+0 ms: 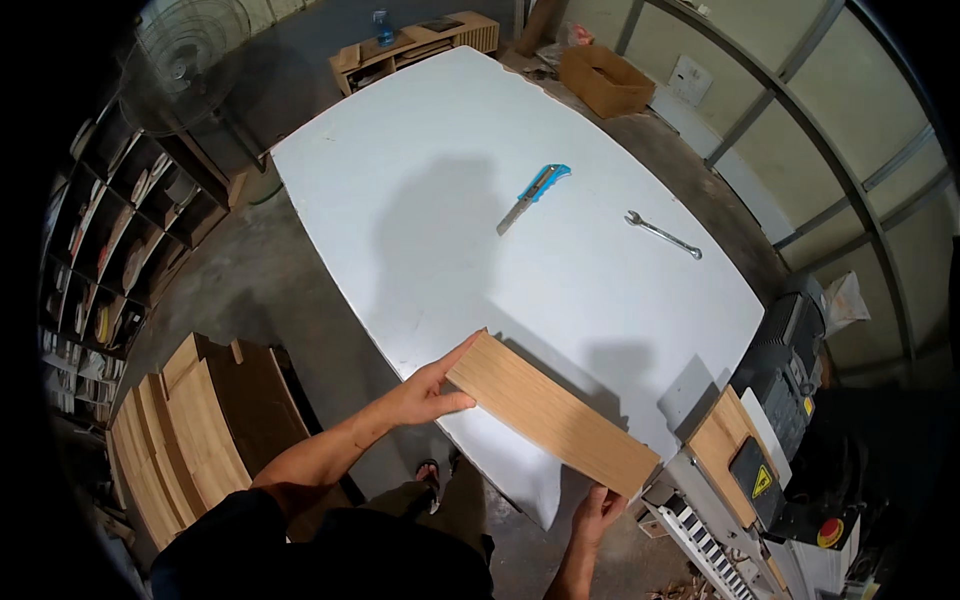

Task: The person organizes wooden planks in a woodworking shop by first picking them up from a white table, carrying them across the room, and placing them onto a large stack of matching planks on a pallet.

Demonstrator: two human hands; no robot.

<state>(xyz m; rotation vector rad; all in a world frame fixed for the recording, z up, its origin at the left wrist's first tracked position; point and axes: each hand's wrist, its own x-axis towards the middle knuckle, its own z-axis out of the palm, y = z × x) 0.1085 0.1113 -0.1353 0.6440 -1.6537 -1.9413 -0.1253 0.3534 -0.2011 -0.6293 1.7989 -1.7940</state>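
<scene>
With fingers of left hand [425, 396] and right hand [598, 510], gripping a wooden board [555, 413] at opposite ends.
Holding it above near side of white table [345, 190], well apart from utility knife [540, 188] and wrench [664, 236].

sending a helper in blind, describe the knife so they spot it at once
Find the big white table. On it, beyond the wooden board held between the left hand and right hand, lies a slim knife. Its bright blue colouring sets it apart from the silver wrench to its right.
</scene>
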